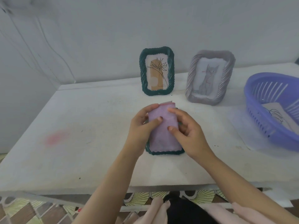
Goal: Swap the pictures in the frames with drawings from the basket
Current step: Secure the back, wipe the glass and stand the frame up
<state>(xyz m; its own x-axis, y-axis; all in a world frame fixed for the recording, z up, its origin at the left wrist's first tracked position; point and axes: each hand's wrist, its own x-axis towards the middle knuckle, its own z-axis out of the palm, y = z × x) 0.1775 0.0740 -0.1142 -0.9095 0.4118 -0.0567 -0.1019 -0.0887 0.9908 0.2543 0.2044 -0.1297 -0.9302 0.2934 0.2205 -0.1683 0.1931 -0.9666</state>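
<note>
A dark green woven frame (165, 153) lies face down on the table in front of me, its lilac felt back (161, 136) up. A thin edge of paper (166, 102) sticks out at its far end. My left hand (142, 125) grips the frame's left side, thumb on the felt. My right hand (186, 126) holds the right side, fingers pressed on the felt. Another green frame (156, 71) with a flower drawing stands against the wall. A grey frame (210, 76) with a cat drawing leans beside it. The blue basket (258, 113) at right holds a drawing (276, 117).
The white table (80, 126) ends at a front edge near my body, with patterned floor below. A pink stain (56, 136) marks the table's left part. The wall runs close behind the standing frames.
</note>
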